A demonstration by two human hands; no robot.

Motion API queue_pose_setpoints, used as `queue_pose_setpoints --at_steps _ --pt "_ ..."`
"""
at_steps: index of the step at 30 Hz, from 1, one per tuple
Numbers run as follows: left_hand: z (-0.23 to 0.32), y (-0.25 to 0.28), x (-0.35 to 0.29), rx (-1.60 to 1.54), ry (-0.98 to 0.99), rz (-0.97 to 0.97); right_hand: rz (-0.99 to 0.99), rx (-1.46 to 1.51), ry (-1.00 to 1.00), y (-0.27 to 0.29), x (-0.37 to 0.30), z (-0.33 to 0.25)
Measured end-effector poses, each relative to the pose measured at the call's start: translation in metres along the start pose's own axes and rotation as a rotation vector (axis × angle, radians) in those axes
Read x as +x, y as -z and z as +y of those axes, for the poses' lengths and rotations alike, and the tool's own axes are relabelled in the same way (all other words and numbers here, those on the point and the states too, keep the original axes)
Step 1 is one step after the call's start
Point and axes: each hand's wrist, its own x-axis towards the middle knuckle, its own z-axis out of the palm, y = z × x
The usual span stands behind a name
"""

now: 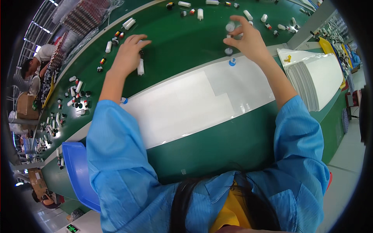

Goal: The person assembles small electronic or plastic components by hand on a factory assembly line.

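My left hand (129, 57) hovers over the green conveyor belt, fingers loosely stretched and a little apart. Just beside it lies a white cylinder (140, 67), with a dark piece partly hidden under the fingers. My right hand (248, 40) is further right over the belt, thumb and forefinger spread apart. Around those fingertips are a whitish round piece (230, 26) and a blurred grey-white piece (228, 51); whether they touch the hand is unclear. A white sheet (175, 112) under clear film lies before me, with a blue clip (232, 62) at its far edge.
Several white cylinders (200, 14) and small black, red and yellow parts (102, 61) lie scattered on the belt. A blue tray (79, 174) sits at left, a stack of white sheets (311, 77) at right beside a metal post (311, 27). Another person (39, 60) works far left.
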Motion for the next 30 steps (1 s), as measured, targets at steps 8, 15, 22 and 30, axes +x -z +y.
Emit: queue_pose_setpoints --at_steps 8,15,22,30 --pt "0.006 0.017 0.003 0.052 -0.022 -0.095 -0.368 -0.31 0.484 -0.032 -0.099 -0.032" --pt "0.03 0.012 0.004 0.067 0.334 -0.388 -0.528 -0.586 0.516 -0.03 -0.1 -0.064" --pt "0.032 0.012 0.015 -0.353 0.573 -0.321 -0.349 -0.369 0.678 -0.028 -0.099 -0.051" --pt "0.093 0.007 0.013 -1.994 0.676 -0.187 -0.316 0.724 -0.37 -0.015 -0.064 -0.01"
